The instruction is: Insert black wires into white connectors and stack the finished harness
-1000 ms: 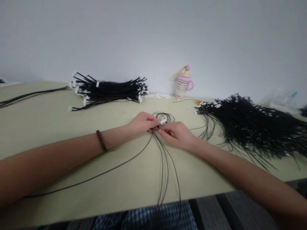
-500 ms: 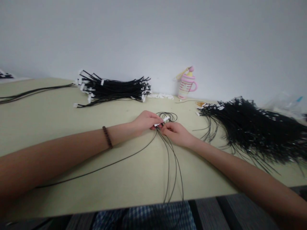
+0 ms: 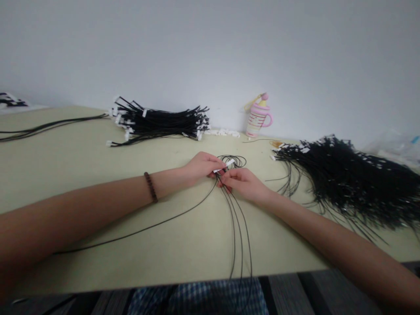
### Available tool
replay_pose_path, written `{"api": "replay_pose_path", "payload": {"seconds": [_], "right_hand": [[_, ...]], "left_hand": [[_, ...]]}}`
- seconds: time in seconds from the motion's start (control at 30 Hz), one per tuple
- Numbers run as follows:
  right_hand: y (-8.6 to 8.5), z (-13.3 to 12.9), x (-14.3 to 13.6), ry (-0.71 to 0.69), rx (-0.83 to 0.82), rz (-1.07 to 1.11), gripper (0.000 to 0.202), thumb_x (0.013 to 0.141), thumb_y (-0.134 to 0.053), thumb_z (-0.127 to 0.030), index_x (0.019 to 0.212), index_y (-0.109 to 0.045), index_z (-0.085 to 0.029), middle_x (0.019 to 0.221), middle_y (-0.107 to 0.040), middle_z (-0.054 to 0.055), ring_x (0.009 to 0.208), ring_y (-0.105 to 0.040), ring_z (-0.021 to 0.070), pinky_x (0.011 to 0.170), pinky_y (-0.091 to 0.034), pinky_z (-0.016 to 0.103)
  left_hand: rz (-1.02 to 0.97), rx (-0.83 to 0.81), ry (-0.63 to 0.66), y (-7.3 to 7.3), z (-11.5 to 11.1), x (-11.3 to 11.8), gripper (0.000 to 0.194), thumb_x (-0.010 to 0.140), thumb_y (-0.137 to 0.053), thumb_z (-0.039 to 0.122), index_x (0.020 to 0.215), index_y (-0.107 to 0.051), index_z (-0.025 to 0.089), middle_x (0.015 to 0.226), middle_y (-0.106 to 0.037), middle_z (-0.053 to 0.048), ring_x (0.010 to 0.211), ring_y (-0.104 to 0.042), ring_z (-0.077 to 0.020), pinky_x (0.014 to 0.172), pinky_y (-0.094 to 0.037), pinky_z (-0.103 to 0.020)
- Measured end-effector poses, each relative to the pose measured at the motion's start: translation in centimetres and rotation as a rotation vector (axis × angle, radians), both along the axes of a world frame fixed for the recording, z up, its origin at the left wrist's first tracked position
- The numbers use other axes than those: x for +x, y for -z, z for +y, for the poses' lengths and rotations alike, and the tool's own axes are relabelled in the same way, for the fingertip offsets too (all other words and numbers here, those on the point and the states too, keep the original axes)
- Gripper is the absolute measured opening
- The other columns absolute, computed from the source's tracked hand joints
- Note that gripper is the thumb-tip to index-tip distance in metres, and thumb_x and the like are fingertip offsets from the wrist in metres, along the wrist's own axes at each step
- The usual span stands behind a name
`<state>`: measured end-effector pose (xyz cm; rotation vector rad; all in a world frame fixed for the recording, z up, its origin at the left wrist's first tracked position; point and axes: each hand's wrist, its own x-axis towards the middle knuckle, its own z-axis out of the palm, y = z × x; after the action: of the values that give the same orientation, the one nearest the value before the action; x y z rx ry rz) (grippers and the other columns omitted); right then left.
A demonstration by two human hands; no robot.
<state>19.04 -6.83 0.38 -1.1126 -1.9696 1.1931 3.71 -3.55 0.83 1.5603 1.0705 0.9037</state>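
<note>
Near the middle of the table, my left hand (image 3: 207, 165) pinches a narrow white connector (image 3: 230, 162), which sticks out to the right past its fingertips. My right hand (image 3: 239, 180) is closed on thin black wires (image 3: 234, 218) just below the connector, its fingertips almost touching the left ones. Several wires run down from the hands over the table's front edge, and one curves off to the left under my left forearm. Behind the fingers lie loops of black wire (image 3: 242, 157). The exact grip of the right fingertips is hard to make out.
A bundle of black cables (image 3: 164, 122) with white connectors lies at the back left. Beside it are small white pieces (image 3: 225, 132) and a pink striped cup (image 3: 257, 120) against the wall. A large heap of black wires (image 3: 354, 179) covers the right side of the table (image 3: 138, 267).
The whole view has shifted slightly. My right fingers have moved a little down along the wires, and the hanging wires have swung closer together. My left hand keeps its hold on the connector.
</note>
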Motion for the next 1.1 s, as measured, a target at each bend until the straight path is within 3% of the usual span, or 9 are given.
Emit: {"api": "replay_pose_path", "payload": {"seconds": [0.4,0.7,0.9,1.1], "right_hand": [[0.7,0.5,0.6,-0.023,-0.034,0.130,0.004,0.068,-0.055,-0.018,0.068,-0.056,-0.014,0.066,-0.057,0.000,0.054,-0.048,0.0072,0.053,-0.039,0.021],[1.7,0.6,0.0,0.045,0.323,-0.112,0.018,0.074,-0.054,-0.030,0.066,-0.063,-0.016,0.062,-0.056,0.001,0.059,-0.049,0.0117,0.053,-0.035,0.022],[1.4,0.6,-0.4,0.089,0.357,-0.211,0.035,0.074,-0.054,-0.045,0.062,-0.062,-0.014,0.053,-0.050,-0.001,0.052,-0.042,0.0092,0.047,-0.026,0.021],[1.7,0.4,-0.7,0.185,0.427,-0.249,0.039,0.075,-0.052,-0.049,0.060,-0.061,-0.014,0.051,-0.050,0.000,0.049,-0.040,0.0086,0.046,-0.024,0.022]], "left_hand": [[0.014,0.020,0.008,0.2,0.2,-0.1,0.020,0.066,-0.062,0.030,0.072,-0.068,0.012,0.061,-0.061,-0.003,0.054,-0.048,-0.0086,0.049,-0.035,-0.021],[0.004,0.025,0.022,0.2,0.1,-0.1,0.022,0.067,-0.061,0.031,0.076,-0.068,0.011,0.063,-0.062,-0.004,0.054,-0.050,-0.0092,0.048,-0.035,-0.021],[-0.027,-0.001,0.018,0.4,0.2,0.0,0.022,0.068,-0.062,0.032,0.073,-0.068,0.011,0.063,-0.063,-0.005,0.048,-0.048,-0.0077,0.046,-0.034,-0.021],[-0.014,0.004,-0.001,0.4,-0.2,0.3,0.021,0.069,-0.061,0.031,0.075,-0.068,0.012,0.064,-0.064,-0.005,0.049,-0.050,-0.0086,0.046,-0.035,-0.021]]}}
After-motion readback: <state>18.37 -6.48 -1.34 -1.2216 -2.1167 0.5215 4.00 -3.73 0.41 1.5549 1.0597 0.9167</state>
